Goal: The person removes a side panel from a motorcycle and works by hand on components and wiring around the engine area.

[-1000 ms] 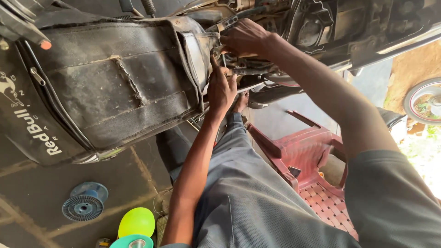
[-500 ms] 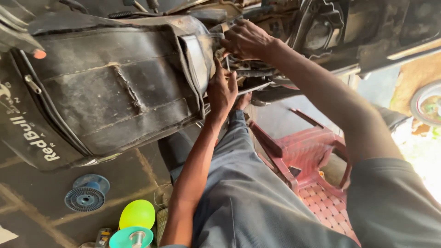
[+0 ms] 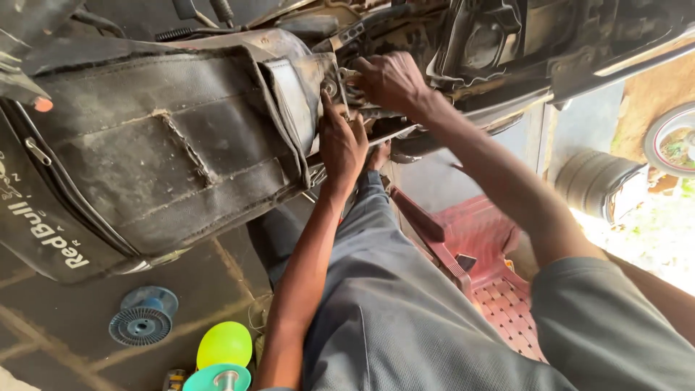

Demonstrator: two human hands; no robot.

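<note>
Your left hand [image 3: 342, 141] has crept up since a moment ago, fingers now curled on the small metal fitting [image 3: 331, 87] at upper centre of the frame. Your right hand [image 3: 391, 78] stays clenched around the grimy part beside it, so the joint looks braced.

Right hand [image 3: 391, 80] fingertips hidden in the motorcycle frame [image 3: 463, 43] (grip unclear), teal disc [image 3: 217, 378] cut off

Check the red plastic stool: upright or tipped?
Tipped. The red plastic stool lies on its side, latticed seat facing sideways, a leg pointing along the floor beside the person's knee.
</note>
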